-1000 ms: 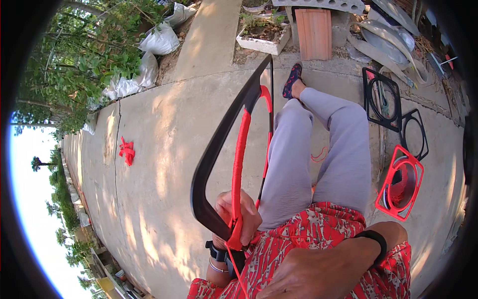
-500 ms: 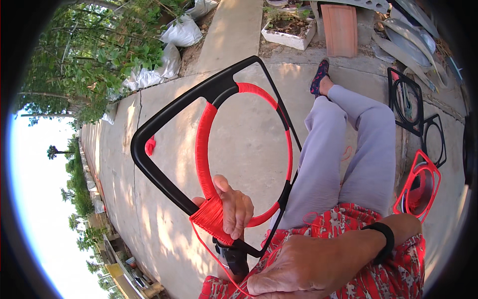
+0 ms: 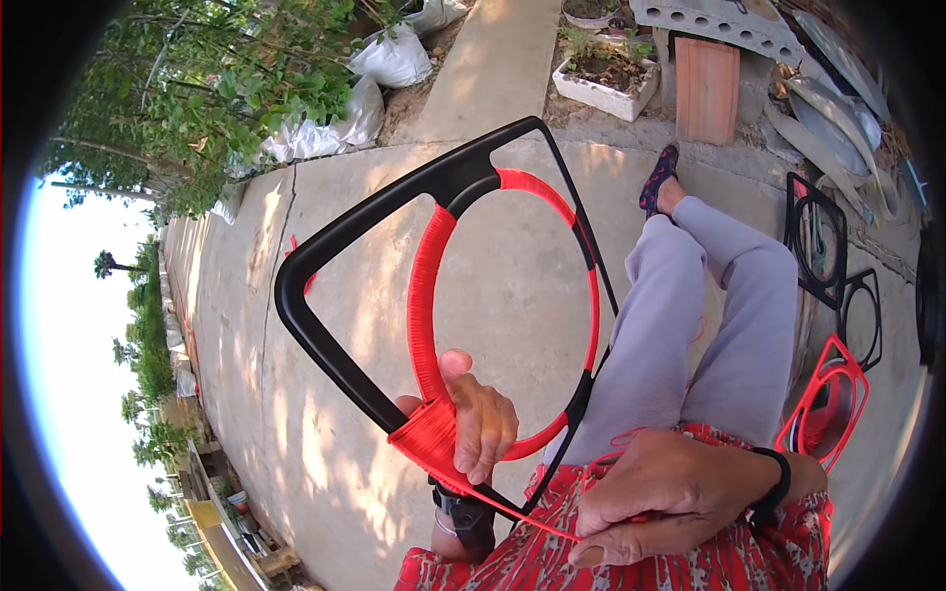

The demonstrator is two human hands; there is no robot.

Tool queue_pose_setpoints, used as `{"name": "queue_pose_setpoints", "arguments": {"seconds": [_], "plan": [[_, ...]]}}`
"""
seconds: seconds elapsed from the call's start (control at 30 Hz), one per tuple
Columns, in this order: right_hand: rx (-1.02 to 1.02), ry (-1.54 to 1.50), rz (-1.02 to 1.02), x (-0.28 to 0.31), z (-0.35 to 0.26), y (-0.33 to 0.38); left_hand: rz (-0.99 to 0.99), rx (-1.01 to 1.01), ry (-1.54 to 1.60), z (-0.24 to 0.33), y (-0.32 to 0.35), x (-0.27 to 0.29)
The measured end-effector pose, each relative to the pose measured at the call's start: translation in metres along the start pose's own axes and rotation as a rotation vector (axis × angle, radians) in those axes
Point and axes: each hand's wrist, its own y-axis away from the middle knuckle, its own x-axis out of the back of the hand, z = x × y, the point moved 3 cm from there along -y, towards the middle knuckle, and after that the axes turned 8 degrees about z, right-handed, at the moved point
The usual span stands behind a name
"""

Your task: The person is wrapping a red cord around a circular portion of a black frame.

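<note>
A black frame with a round inner ring (image 3: 325, 330) is held up in front of me, tilted. Red cord is wound closely around parts of the ring and, in a wide band (image 3: 426, 438), around the corner where ring and frame meet. My left hand (image 3: 481, 424) grips the frame at this wound corner, thumb up along the ring. From the band a red cord (image 3: 522, 517) runs straight to my right hand (image 3: 660, 497), which is closed on it in front of my red patterned clothing. The right fingertips are partly hidden.
On the right lie two more black frames (image 3: 791, 222) (image 3: 847, 295) and a red frame (image 3: 855, 394) around a roll. Ahead on the concrete floor (image 3: 512, 295) stand a white planter (image 3: 616, 96) and a terracotta tile (image 3: 706, 89). White sacks (image 3: 392, 57) lie by the bushes.
My right hand has moved up and to the right, drawing the cord from slack to straight. The frame, still in my left hand, appears slightly farther right as the whole view has shifted.
</note>
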Motion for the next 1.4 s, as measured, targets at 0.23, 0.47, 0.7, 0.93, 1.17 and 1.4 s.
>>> {"name": "queue_pose_setpoints", "arguments": {"seconds": [0.23,0.47,0.7,0.93,1.17,1.4], "plan": [[0.092,0.008,0.129,0.010,-0.016,0.011,0.132,-0.066,-0.084,-0.010,-0.003,-0.015],[-0.049,0.220,0.675,0.039,-0.045,0.085,0.514,0.179,-0.064,-0.062,-0.038,-0.024],[-0.200,0.029,1.329,0.097,-0.001,0.214,0.609,0.618,0.037,-0.151,-0.072,0.021],[-0.624,0.945,1.591,0.115,0.007,0.263,0.812,0.879,-0.169,-0.210,-0.074,0.038],[-0.568,0.050,1.098,0.115,0.064,0.178,0.752,0.912,-0.196,-0.212,-0.077,0.053],[-0.584,-0.302,1.172,0.116,0.090,0.180,0.749,0.980,-0.002,-0.211,-0.073,0.053]]}}
